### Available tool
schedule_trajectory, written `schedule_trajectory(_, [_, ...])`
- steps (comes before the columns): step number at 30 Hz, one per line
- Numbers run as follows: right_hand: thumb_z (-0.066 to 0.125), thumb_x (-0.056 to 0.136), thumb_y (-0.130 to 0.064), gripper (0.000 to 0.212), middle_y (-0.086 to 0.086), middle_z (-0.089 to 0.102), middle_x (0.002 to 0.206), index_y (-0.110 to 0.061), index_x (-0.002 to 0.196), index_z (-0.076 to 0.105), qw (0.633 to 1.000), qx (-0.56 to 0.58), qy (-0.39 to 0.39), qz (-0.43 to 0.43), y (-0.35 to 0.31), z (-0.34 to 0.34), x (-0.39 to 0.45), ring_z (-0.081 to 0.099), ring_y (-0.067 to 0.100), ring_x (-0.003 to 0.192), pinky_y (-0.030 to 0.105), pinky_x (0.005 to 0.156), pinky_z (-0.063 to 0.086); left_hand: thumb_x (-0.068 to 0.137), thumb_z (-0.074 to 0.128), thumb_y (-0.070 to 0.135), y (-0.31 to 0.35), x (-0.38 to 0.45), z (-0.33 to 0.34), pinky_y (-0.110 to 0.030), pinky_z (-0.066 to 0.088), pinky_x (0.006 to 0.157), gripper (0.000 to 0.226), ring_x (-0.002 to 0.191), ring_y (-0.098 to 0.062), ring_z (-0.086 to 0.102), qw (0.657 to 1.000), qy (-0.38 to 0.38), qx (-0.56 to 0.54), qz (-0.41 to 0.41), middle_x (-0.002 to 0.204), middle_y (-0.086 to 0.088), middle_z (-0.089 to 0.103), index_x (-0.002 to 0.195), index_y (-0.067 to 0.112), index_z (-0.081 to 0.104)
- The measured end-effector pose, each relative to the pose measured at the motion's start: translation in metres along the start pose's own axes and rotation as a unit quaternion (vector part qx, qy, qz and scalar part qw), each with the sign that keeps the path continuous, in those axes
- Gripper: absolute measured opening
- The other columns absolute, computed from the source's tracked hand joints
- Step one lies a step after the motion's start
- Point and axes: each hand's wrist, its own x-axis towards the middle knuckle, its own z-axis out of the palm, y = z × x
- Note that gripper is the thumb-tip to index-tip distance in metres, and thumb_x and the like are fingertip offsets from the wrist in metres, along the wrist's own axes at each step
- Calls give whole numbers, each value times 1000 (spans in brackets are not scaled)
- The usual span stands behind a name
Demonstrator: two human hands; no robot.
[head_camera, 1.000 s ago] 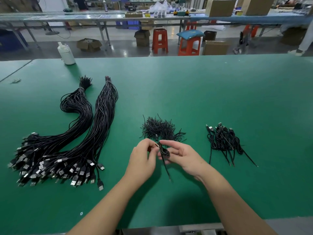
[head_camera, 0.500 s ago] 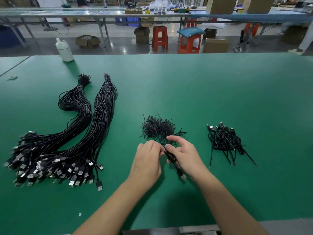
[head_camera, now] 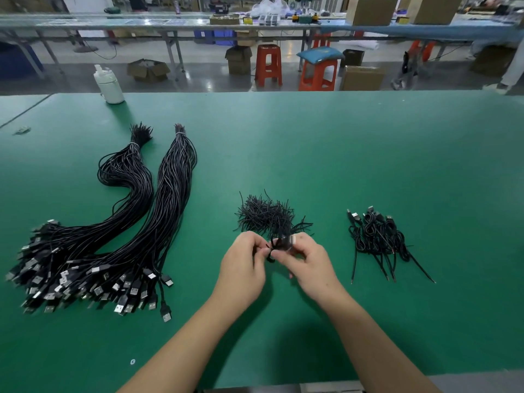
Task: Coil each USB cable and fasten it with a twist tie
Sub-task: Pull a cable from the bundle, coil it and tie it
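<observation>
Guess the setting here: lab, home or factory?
Likely a factory assembly floor: long green workbench, bulk bundles of USB cables, more benches, cardboard boxes and plastic stools behind.

Black cables (head_camera: 119,222), green table (head_camera: 368,154)

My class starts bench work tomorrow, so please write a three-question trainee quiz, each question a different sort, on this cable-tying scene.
1. True or false: the finished pile of coiled cables lies on the person's right.
2. Multiple choice: the loose twist ties lie (A) just beyond the hands, (B) beside the white bottle, (C) on a stool.
3. Fill in: both hands, left hand and right hand, pinch one small ____ between them.

Key: 1 true; 2 A; 3 coiled cable.
</observation>
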Motion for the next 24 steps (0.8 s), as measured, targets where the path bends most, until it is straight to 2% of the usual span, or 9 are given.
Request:
schedule_trajectory(2, [68, 93, -22, 19, 3, 60, 70, -27, 75, 72, 1000, -2, 2, 23, 1, -1, 1, 49, 10, 49, 25, 50, 40, 93, 57, 6, 0, -3, 2, -31, 39, 74, 16, 80, -19, 50, 998, 7, 47, 51, 89, 4, 55, 87, 20, 53])
schedule_trajectory(5, [58, 99, -31, 37, 4, 52, 50, -25, 64, 69, 997, 28, -29, 73, 3, -5, -1, 46, 18, 42, 29, 49, 39, 92, 56, 5, 0, -3, 3, -29, 35, 73, 12, 78, -19, 46, 988, 12, 92, 125, 90, 3, 54, 90, 17, 55])
schedule_trajectory(10, [54, 102, -28, 31, 16, 54, 61, -7, 86, 70, 987, 41, -70, 136, 10, -15, 1, 51, 19, 44, 30, 49, 42, 80, 64, 0, -11, 4, 12, -36, 43, 71, 16, 82, -24, 56, 935, 12, 210, 284, 91, -3, 60, 91, 11, 64])
schedule_trajectory(12, [56, 101, -27, 25, 16, 60, 65, -7, 96, 70, 989, -3, -18, 148, 16, -20, 5, 54, 17, 45, 32, 51, 47, 84, 61, 6, -19, 5, 19, -36, 44, 76, 19, 92, -23, 56, 940, 10, 201, 275, 102, -4, 60, 102, 11, 65])
schedule_trajectory(14, [59, 99, -31, 23, 6, 68, 67, -11, 101, 71, 980, -113, 65, 152, 24, -32, 13, 59, 14, 43, 29, 49, 51, 90, 57, 14, -31, 4, 26, -36, 46, 82, 24, 102, -23, 54, 952, -5, 199, 234, 114, -4, 58, 114, 11, 62])
schedule_trajectory(16, [61, 98, -31, 26, 1, 70, 72, -11, 114, 68, 956, -221, 105, 158, 32, -48, 24, 64, 10, 44, 24, 46, 53, 91, 57, 15, -49, 3, 30, -37, 47, 84, 29, 105, -24, 54, 959, -24, 213, 184, 119, -6, 56, 119, 10, 60])
schedule_trajectory(18, [61, 98, -28, 38, 4, 68, 78, -8, 130, 54, 929, -306, 120, 172, 38, -64, 36, 67, 15, 52, 30, 52, 57, 90, 60, 12, -66, 2, 31, -38, 48, 85, 27, 104, -25, 55, 962, -40, 226, 148, 118, -7, 56, 117, 9, 61])
schedule_trajectory(20, [62, 97, -24, 33, 7, 65, 79, -8, 121, 46, 891, -402, 131, 166, 46, -77, 47, 66, 22, 62, 40, 61, 58, 90, 59, 10, -77, 2, 30, -37, 47, 84, 23, 102, -25, 55, 962, -46, 236, 132, 115, -6, 56, 112, 10, 62])
schedule_trajectory(24, [59, 99, -23, 18, 10, 65, 90, -8, 100, 50, 815, -554, 88, 149, 54, -96, 64, 56, 26, 76, 35, 65, 47, 86, 58, 12, -82, 2, 32, -32, 44, 79, 19, 96, -21, 52, 961, -42, 242, 130, 108, -2, 57, 104, 11, 63])
